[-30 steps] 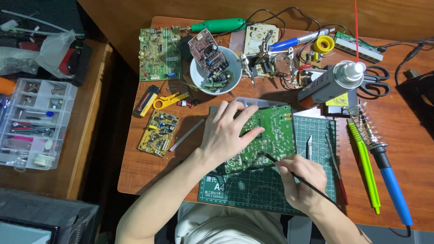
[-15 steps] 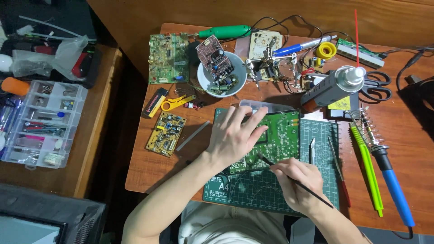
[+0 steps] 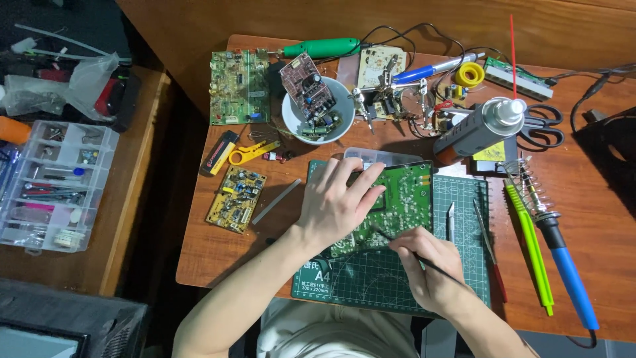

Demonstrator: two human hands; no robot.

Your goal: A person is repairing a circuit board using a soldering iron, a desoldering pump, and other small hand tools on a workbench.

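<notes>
A green circuit board (image 3: 405, 202) lies on a green cutting mat (image 3: 371, 282) near the front edge of a wooden table. My left hand (image 3: 338, 202) rests flat on the board's left part, fingers spread, pressing it down. My right hand (image 3: 424, 265) grips a thin dark tool (image 3: 384, 235) like a pen, its tip touching the board's lower middle. Two small metal tools (image 3: 450, 222) lie on the mat just right of the board.
A white bowl (image 3: 295, 122) with a board and parts, other circuit boards (image 3: 237, 86), a yellow board (image 3: 235, 199), a spray can (image 3: 474, 129), scissors (image 3: 546, 129), a blue-handled soldering iron (image 3: 563, 265) and a green tool (image 3: 530, 242) crowd the table. A clear parts box (image 3: 50, 189) sits left.
The view has shifted slightly, so the table sits more to the right and lower. Both hands stay on the board; the right hand's tool tip has barely moved.
</notes>
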